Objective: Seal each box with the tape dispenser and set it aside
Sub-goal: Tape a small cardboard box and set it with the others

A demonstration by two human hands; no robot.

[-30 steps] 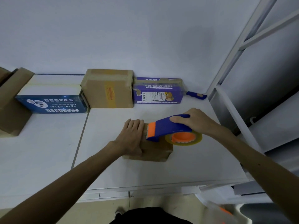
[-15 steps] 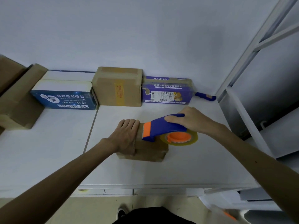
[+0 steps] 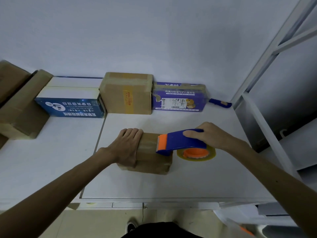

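Observation:
A small brown cardboard box [image 3: 151, 160] lies on the white table [image 3: 188, 182] in the middle. My left hand [image 3: 127, 146] rests flat on the box's left part, fingers straight and reaching over its far edge. My right hand [image 3: 211, 134] grips the handle of the blue and orange tape dispenser [image 3: 181, 141]. The dispenser's orange front end sits on the box top near its right side. Its roll of clear tape [image 3: 196, 152] hangs beyond the box's right edge. A strip of tape shows on the box top.
Along the back wall stand a blue-and-white box [image 3: 68, 102], a taped brown box [image 3: 127, 93] and a purple box [image 3: 179, 97]. A blue utility knife [image 3: 220, 103] lies at the back right. Brown cartons [image 3: 18, 103] sit far left. A white metal frame [image 3: 260, 107] borders the right.
The dispenser has slid to the right across the box top, away from my left hand, uncovering more of the box top. My left hand stays on the box.

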